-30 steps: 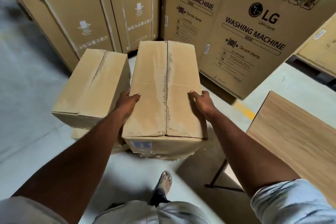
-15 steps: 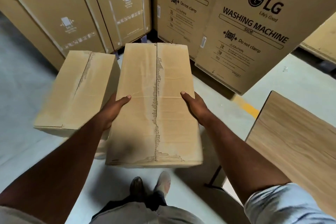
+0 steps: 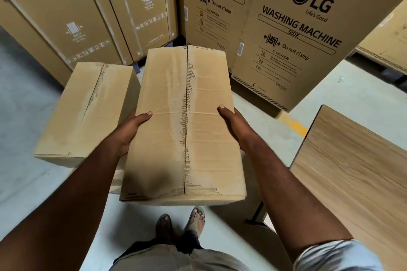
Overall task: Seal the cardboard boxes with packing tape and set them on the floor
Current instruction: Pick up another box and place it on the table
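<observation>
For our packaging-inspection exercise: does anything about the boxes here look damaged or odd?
Yes. The held box has its top paper torn along the centre seam, baring ragged corrugation; the left box shows the same scar along its seam.

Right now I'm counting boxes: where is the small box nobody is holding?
Head view, left of centre: the unheld box sits left of the held box and the left hand, in front of the tall cartons.

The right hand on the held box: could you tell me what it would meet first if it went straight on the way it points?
The right hand points forward and slightly inward, so it meets the held box it grips; past that, probably the washing machine carton, though depth is unclear.
</observation>
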The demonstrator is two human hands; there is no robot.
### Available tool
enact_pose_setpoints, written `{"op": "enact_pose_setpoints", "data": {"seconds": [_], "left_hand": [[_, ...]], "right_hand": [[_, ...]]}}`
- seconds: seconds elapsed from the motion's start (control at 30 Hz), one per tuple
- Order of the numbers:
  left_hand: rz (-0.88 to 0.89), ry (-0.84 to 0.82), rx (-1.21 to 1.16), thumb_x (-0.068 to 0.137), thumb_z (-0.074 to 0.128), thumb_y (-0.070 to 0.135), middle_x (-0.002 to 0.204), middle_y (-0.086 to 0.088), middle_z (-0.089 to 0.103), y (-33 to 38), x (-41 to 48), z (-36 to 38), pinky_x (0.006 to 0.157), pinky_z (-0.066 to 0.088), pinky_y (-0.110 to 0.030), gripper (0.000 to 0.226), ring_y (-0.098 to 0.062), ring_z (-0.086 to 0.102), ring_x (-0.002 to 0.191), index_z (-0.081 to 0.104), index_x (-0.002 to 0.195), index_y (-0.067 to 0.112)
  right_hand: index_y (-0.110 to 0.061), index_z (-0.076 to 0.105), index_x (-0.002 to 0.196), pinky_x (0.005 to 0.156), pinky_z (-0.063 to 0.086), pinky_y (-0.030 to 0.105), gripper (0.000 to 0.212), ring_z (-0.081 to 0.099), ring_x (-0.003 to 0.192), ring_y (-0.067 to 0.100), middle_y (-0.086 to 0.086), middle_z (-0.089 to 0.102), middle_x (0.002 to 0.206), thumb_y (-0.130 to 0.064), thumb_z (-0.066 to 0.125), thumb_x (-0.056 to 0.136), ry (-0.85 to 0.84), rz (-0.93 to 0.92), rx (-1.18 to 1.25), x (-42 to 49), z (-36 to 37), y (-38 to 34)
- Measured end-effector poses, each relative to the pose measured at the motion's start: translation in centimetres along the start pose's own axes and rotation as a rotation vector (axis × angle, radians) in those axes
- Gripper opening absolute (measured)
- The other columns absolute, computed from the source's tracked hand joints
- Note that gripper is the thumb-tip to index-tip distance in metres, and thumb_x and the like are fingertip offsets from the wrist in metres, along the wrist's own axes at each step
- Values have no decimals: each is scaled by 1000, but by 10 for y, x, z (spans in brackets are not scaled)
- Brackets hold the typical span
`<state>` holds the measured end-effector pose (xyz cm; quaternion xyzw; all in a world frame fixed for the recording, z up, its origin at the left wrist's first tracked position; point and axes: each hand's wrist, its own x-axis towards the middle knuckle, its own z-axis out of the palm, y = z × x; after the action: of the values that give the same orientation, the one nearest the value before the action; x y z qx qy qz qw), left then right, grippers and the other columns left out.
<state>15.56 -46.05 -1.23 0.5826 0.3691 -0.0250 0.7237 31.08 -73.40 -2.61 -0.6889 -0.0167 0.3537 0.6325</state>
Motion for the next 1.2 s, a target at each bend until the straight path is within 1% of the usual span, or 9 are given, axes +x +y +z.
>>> {"op": "enact_pose_setpoints", "data": {"seconds": [0.2, 0.37, 0.47, 0.53, 0.6, 0.7, 0.8, 0.97, 1.2], "left_hand": [[53, -74, 12, 97, 60, 26, 111, -9, 73, 6, -21, 27, 70, 57, -31, 37, -19, 73, 85, 61, 132, 15], [57, -140, 57, 96, 60, 32, 119, -10, 71, 6, -46, 51, 67, 58, -30, 41, -19, 73, 86, 59, 135, 18], [87, -171, 100, 96, 62, 34, 123, -10, 69, 2, -67, 68, 73, 56, -34, 43, -23, 72, 91, 58, 137, 21], [120, -195, 115, 96, 62, 31, 120, -9, 70, -4, -85, 83, 75, 56, -36, 41, -25, 71, 92, 58, 135, 22], [149, -205, 130, 97, 61, 29, 111, -6, 72, -8, -107, 99, 74, 55, -36, 33, -25, 70, 89, 59, 129, 25], [152, -243, 141, 97, 60, 29, 94, -1, 75, -22, -141, 123, 72, 56, -36, 21, -22, 71, 79, 61, 118, 29], [146, -277, 159, 97, 59, 29, 84, 0, 76, -36, -175, 147, 68, 57, -33, 17, -20, 71, 72, 64, 113, 27], [139, -350, 186, 97, 59, 30, 87, -2, 76, -63, -220, 188, 66, 59, -32, 17, -19, 72, 72, 65, 112, 25], [183, -462, 277, 98, 57, 31, 103, -5, 75, -95, -263, 274, 71, 56, -33, 22, -20, 74, 81, 62, 119, 28]], "right_hand": [[-20, 56, 132, 69, 55, 18, 41, 72, 96, 6, -7, 73, 112, -42, 57, 98, 18, -9, 53, -34, -26, -6], [-20, 53, 140, 98, 51, 35, 47, 67, 114, 15, -4, 70, 125, -43, 53, 99, 66, -53, 47, -81, -48, -6], [-17, 48, 145, 112, 41, 33, 50, 61, 120, 9, -6, 65, 133, -40, 52, 101, 104, -69, 53, -118, -62, -3], [-16, 47, 146, 100, 48, 19, 49, 63, 106, -4, -10, 63, 132, -38, 50, 102, 128, -91, 61, -148, -73, 3], [-14, 47, 144, 66, 48, 1, 45, 62, 76, -19, -16, 63, 116, -34, 49, 104, 147, -104, 76, -177, -84, 9], [-10, 50, 142, 51, 43, -1, 41, 58, 59, -19, -16, 61, 97, -28, 47, 105, 204, -91, 62, -230, -99, 17], [-12, 51, 142, 59, 42, -3, 40, 59, 81, -13, -14, 61, 117, -28, 46, 106, 238, -101, 83, -270, -118, 29], [-13, 42, 149, 101, 26, 12, 50, 38, 138, 1, -7, 44, 153, -34, 46, 104, 290, -88, 84, -332, -154, 58], [-24, 36, 152, 116, 12, 23, 56, 26, 146, 2, -14, 48, 149, -44, 48, 101, 386, -85, 136, -408, -230, 94]]}}
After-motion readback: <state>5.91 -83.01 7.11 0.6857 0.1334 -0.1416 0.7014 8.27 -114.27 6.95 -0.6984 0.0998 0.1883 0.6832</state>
